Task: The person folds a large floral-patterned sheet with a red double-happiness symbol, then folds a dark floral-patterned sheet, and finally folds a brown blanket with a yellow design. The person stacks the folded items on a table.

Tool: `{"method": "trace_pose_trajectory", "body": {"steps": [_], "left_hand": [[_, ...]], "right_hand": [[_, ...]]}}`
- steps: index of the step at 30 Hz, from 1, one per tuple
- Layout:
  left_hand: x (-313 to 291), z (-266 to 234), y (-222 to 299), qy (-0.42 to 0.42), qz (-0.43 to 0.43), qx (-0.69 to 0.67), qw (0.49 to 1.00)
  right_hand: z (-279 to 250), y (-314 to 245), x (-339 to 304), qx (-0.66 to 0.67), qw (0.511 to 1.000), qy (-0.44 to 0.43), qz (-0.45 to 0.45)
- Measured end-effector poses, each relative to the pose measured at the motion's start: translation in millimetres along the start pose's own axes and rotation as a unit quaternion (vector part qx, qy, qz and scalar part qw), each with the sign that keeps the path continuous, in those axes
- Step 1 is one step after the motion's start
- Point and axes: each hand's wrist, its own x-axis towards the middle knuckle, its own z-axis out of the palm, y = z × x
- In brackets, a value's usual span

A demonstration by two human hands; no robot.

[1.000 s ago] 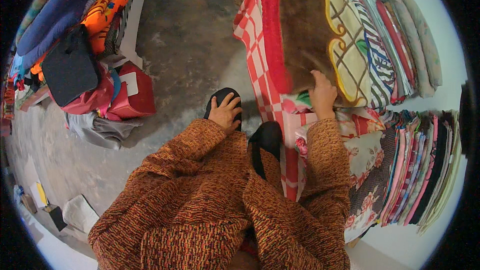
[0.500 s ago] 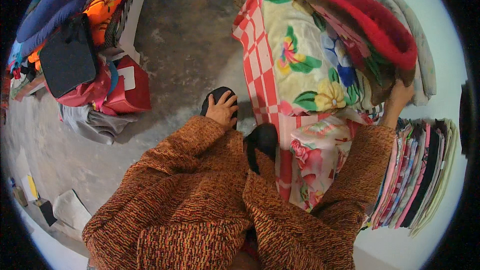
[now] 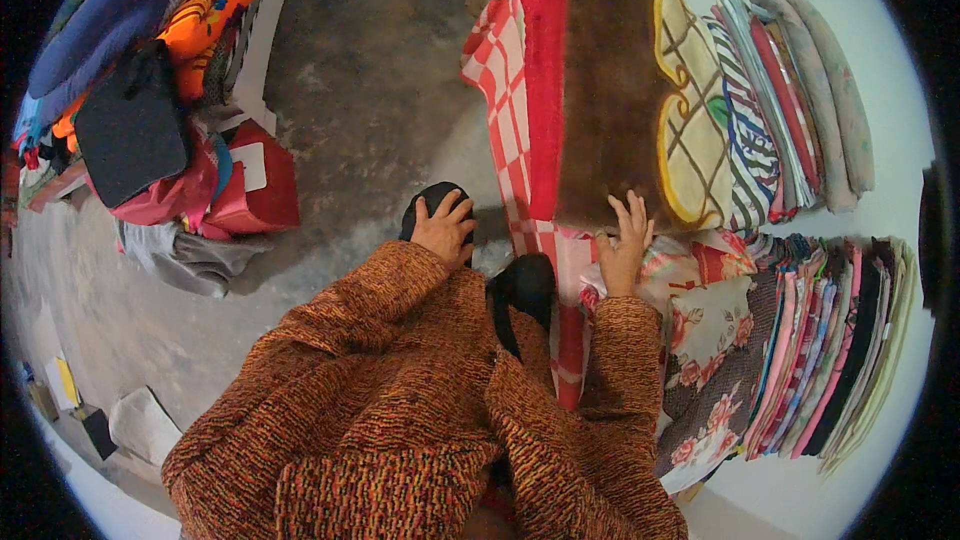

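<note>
My right hand (image 3: pixel 624 248) is at the near edge of a thick brown blanket (image 3: pixel 612 90) with a red border and a cream lattice pattern. Its fingers are apart, and nothing is gripped in them. The blanket lies flat in a folded stack over a red-and-white checked cloth (image 3: pixel 508 110). Close to that hand's wrist is a rose-patterned cloth (image 3: pixel 708 325). My left hand (image 3: pixel 443 232) rests with spread fingers on my knee, above a black shoe (image 3: pixel 430 202).
On the right, folded cloths (image 3: pixel 835 340) stand in a row against the white wall. At the left, a red box (image 3: pixel 262 190), a black flat case (image 3: pixel 135 125), a grey cloth (image 3: pixel 190 255) and a blue blanket (image 3: pixel 100 35) are piled up. Bare concrete floor (image 3: pixel 360 70) runs between.
My right hand let go of the blanket's edge and moved left. The red-bordered flap now lies flat to the left, brown side up, covering the yellow floral side. My left hand stayed put.
</note>
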Motion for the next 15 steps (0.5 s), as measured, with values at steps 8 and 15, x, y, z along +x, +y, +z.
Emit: {"method": "trace_pose_trajectory", "body": {"steps": [8,15], "left_hand": [[3.0,2.3,1.1,-0.010,0.001,0.009,1.000],[3.4,3.8,-0.6,-0.010,-0.003,0.013,1.000]], "right_hand": [[32.1,7.2,-19.1,0.580,0.707,0.252,0.317],[24.2,-16.4,-6.9,0.802,0.451,0.083,0.383]]}}
